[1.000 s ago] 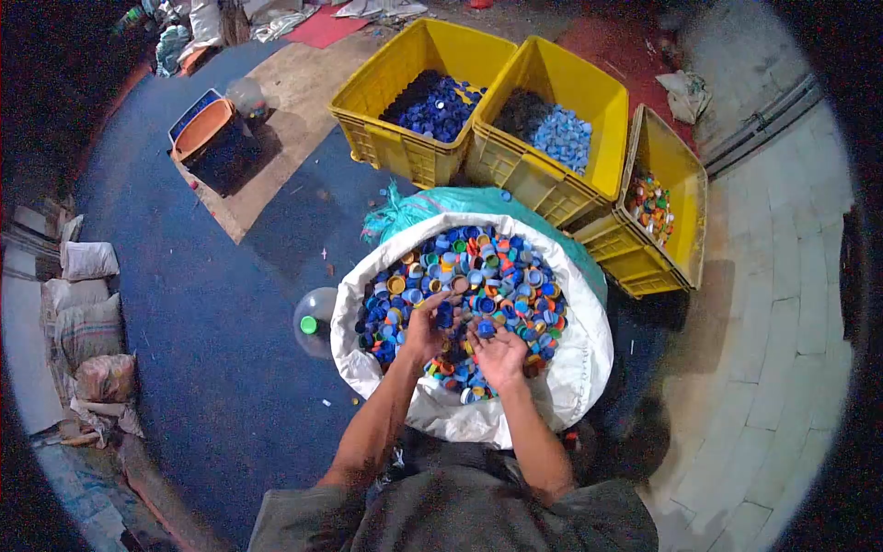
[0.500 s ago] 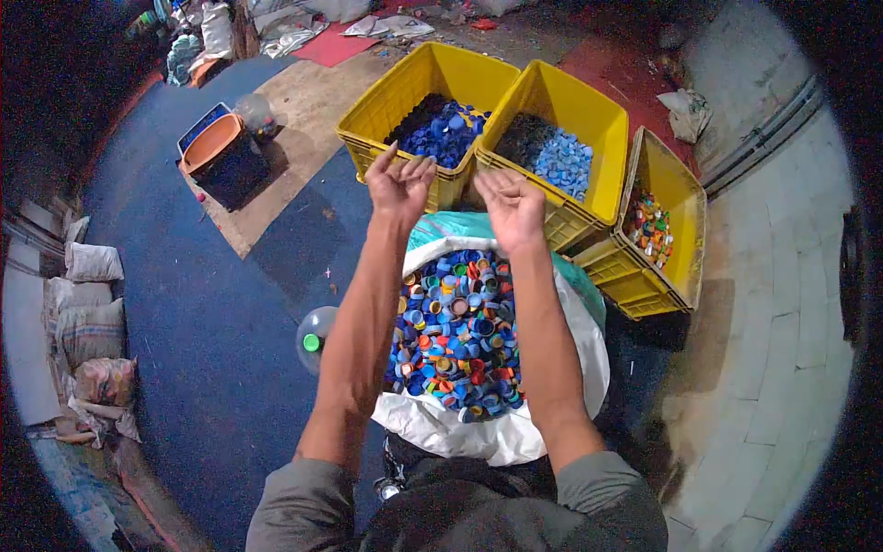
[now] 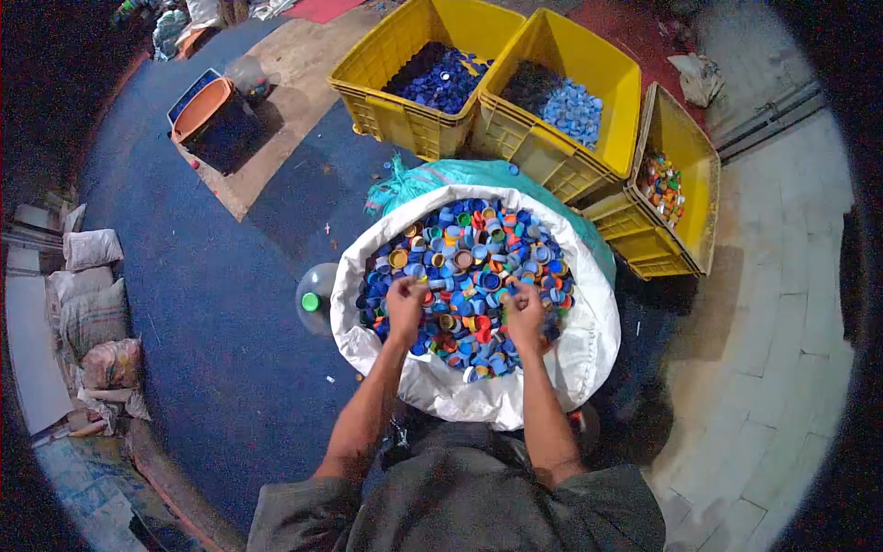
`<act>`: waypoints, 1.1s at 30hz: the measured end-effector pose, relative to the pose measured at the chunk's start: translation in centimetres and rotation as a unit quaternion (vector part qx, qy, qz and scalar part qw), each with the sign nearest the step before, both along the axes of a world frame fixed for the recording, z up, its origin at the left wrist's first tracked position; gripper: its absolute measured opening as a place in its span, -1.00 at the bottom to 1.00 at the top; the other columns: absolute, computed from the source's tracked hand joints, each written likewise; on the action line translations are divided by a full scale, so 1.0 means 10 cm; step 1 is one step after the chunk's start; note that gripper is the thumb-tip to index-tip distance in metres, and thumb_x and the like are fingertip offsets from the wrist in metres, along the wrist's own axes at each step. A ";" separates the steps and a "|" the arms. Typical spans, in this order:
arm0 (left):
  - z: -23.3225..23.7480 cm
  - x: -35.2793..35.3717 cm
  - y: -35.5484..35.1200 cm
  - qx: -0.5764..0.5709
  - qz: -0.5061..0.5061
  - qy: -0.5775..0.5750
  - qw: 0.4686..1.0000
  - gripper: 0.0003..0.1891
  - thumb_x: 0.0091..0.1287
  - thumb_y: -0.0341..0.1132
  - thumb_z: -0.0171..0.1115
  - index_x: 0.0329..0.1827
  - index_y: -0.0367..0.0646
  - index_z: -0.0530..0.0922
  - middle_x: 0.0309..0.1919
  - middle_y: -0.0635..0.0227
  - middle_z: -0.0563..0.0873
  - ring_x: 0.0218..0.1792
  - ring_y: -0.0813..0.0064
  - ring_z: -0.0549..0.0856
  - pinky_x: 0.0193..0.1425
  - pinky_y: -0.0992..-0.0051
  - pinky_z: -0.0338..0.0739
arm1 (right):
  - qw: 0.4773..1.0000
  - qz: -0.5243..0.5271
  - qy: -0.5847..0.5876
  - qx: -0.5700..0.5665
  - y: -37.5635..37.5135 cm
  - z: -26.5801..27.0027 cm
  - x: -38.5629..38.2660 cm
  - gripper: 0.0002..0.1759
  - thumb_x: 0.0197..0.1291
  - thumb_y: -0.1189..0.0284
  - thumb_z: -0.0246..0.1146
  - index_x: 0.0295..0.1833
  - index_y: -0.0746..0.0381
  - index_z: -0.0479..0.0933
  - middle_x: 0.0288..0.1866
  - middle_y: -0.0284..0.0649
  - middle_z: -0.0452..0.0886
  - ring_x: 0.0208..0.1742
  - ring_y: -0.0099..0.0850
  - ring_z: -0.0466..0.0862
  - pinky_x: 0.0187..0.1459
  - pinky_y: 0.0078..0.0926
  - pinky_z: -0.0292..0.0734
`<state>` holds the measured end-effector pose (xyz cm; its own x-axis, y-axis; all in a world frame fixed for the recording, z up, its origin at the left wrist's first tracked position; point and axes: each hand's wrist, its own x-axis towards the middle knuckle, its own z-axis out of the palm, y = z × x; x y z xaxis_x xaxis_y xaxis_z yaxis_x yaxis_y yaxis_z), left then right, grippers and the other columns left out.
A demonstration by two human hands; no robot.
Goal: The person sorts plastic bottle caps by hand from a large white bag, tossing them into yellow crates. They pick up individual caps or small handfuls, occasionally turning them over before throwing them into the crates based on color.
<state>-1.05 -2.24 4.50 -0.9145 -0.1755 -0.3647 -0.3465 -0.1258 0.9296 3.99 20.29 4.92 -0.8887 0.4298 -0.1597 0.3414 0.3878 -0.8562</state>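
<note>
Half a second ago you had both hands lifted with fingers spread out toward the yellow crates (image 3: 614, 99); now your left hand (image 3: 405, 305) and right hand (image 3: 526, 315) have come back down onto the mixed bottle caps (image 3: 478, 244) in the white sack (image 3: 589, 354). The fingers of both hands are curled down among the caps, which lie under and all round them, but you cannot tell whether either hand grips one. The crates sit well beyond your fingertips, and any print on the caps is too small to read.
</note>
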 end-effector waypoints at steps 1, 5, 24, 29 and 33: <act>-0.23 0.13 0.02 0.017 -0.006 0.013 1.000 -0.74 0.18 -0.35 0.28 -0.10 -0.27 0.55 -0.43 0.49 0.54 -0.45 0.68 0.46 -0.31 0.64 0.40 | 0.998 0.022 -0.016 0.062 -0.04 0.00 0.07 -0.60 0.05 0.52 0.31 0.06 0.28 0.47 -0.20 -0.18 0.60 -0.11 -0.33 0.59 -0.14 -0.42 0.47; -0.20 0.47 0.10 -0.044 -0.043 -0.028 0.998 -0.75 0.18 -0.46 0.26 -0.09 -0.31 0.51 -0.30 0.30 0.68 -0.25 0.55 0.66 -0.11 0.56 0.52 | 0.954 0.102 0.111 0.258 -0.08 -0.01 0.09 -0.52 -0.02 0.51 0.37 0.08 0.28 0.47 -0.15 -0.11 0.61 -0.10 -0.19 0.56 -0.04 -0.27 0.45; -0.14 0.57 0.23 -0.250 -0.134 0.102 0.953 -0.60 0.03 -0.37 0.38 -0.05 -0.25 0.50 -0.27 0.15 0.68 -0.21 0.19 0.63 -0.08 0.27 0.49 | 0.939 0.191 0.041 0.283 -0.15 -0.09 -0.37 -0.32 -0.07 0.40 0.42 0.22 0.22 0.36 -0.02 -0.05 0.61 0.09 -0.09 0.48 0.14 0.01 0.26; -0.06 0.48 0.32 -0.280 -0.170 0.155 0.932 -0.49 -0.01 -0.33 0.42 0.04 -0.21 0.47 -0.15 0.21 0.67 -0.13 0.13 0.58 -0.01 0.24 0.44 | 0.987 0.089 0.083 0.106 -0.14 0.09 -0.29 -0.40 -0.02 0.46 0.37 0.20 0.24 0.40 -0.03 -0.15 0.62 0.01 -0.17 0.55 0.05 -0.19 0.43; 0.16 0.37 0.34 -0.358 -0.242 0.172 0.885 -0.42 -0.02 -0.33 0.44 0.12 -0.18 0.45 -0.09 0.20 0.66 -0.11 0.09 0.55 0.00 0.21 0.43 | 0.948 -0.034 0.101 -0.301 -0.03 -0.02 -0.04 -0.51 0.06 0.43 0.24 0.17 0.23 0.43 -0.03 -0.25 0.61 -0.09 -0.35 0.58 -0.11 -0.35 0.50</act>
<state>2.64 1.17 6.14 -0.9810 0.1940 -0.0049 0.1195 0.6240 0.7723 3.60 19.98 4.70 -0.9004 0.3727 -0.2243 0.1542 -0.2087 -0.9657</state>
